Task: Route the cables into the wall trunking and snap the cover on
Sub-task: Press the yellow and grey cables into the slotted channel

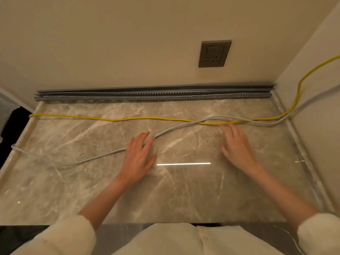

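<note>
- Along the foot of the back wall, the grey trunking (152, 95) runs nearly the full width of the marble bench (184, 190), its slotted channel uncovered; a darker grey strip, likely the cover (156, 88), lies just behind it against the wall.
- On the bench in front of the trunking, well apart from it, the yellow cable (110, 119) stretches from the left edge across to the right, then climbs the right side wall.
- The grey cable (174, 128) starts at the left edge, loops toward the middle, crosses the yellow one near the right hand and also leaves up the right corner.
- The left hand (138, 159) lies palm down on the bench with its fingers (147, 142) spread and flat, resting over the grey cable, not closed round it.
- The right hand (237, 144) is also open and palm down, fingertips touching or just beside the spot where the two cables cross; it is blurred, so a true grip cannot be told.
- A grey wall socket (214, 53) sits above the trunking, right of centre.
- Cream sleeves (60, 236) cover both forearms near the bottom edge.
</note>
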